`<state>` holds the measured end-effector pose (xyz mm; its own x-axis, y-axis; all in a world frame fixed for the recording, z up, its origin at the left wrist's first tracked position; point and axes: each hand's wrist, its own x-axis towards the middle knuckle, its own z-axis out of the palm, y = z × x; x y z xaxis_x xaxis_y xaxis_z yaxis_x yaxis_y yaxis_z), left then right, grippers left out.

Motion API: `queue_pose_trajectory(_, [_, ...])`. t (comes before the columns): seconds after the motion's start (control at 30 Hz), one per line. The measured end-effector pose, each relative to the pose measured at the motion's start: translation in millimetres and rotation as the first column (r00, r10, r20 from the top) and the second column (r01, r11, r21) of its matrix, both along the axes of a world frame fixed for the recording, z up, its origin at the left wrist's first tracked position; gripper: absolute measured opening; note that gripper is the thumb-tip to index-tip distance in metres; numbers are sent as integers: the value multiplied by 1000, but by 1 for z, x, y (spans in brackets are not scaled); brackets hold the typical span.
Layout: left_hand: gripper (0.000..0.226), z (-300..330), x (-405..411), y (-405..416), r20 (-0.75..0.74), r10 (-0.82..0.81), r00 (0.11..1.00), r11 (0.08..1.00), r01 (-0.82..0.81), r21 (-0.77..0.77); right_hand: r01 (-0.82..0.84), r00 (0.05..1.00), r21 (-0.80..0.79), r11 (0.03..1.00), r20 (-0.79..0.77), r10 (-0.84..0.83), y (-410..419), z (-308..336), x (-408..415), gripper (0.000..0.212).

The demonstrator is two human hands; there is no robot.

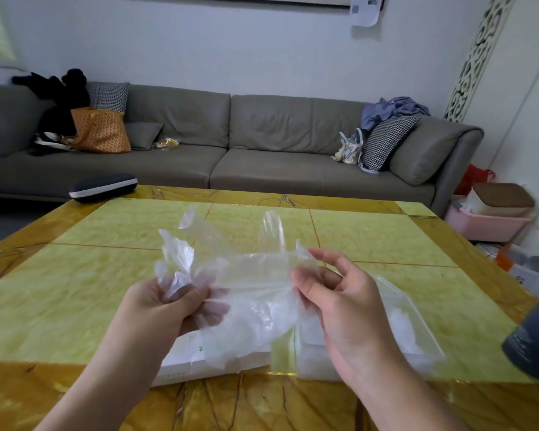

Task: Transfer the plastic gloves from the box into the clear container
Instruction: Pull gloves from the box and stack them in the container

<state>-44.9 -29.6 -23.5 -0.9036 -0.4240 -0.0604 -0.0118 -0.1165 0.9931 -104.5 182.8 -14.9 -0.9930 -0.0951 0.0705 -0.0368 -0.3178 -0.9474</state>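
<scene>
A grey sofa (224,144) backs the yellow table (75,300); both hands hold crumpled plastic gloves (246,284) aloft, left hand (165,309) clutching one end, right hand (339,293) pinching the other; beneath the left lies the white box (181,359), beneath the right the clear container (411,321).

You look down and forward from head height, close over your hands (339,293) at the table's (75,290) near edge, with the sofa (231,144) facing you beyond it.
</scene>
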Motion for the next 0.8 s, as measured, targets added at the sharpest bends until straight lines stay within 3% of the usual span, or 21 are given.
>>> queue_pose_trajectory(0.13, [9,6,2,-17,113,54,992,998,-49,-49,65,996,118,991,-66,-57,8,1,-2,10])
queue_pose_trajectory(0.23, [6,-6,0,-44,305,138,942,956,-47,-288,72,995,144,987,-76,-62,25,12,-7,18])
queue_pose_trajectory(0.3, [10,-15,6,-56,450,167,877,864,89,-495,56,997,189,980,-68,-44,41,20,-16,23])
queue_pose_trajectory(0.4, [72,-19,0,-60,536,292,792,709,198,-677,13,1000,302,953,-1,-13,67,25,-28,27])
queue_pose_trajectory(0.47, [101,-23,2,-55,423,373,826,578,150,-802,-34,999,265,964,19,30,85,29,-34,24])
queue_pose_trajectory(0.5, [102,-20,2,-49,342,398,851,492,116,-863,-62,998,214,975,17,59,97,32,-36,23])
queue_pose_trajectory(0.57, [88,-12,3,-37,243,378,893,421,67,-904,-118,993,85,989,2,118,117,39,-41,22])
queue_pose_trajectory(0.63, [62,-4,4,-17,164,271,949,443,28,-896,-122,993,44,992,5,122,139,41,-47,22])
queue_pose_trajectory(0.7, [38,5,2,10,13,121,993,455,-44,-889,-75,997,210,975,47,66,157,33,-53,28])
queue_pose_trajectory(0.8, [29,20,0,48,-139,-47,989,503,-97,-859,3,1000,622,783,16,-17,161,15,-59,30])
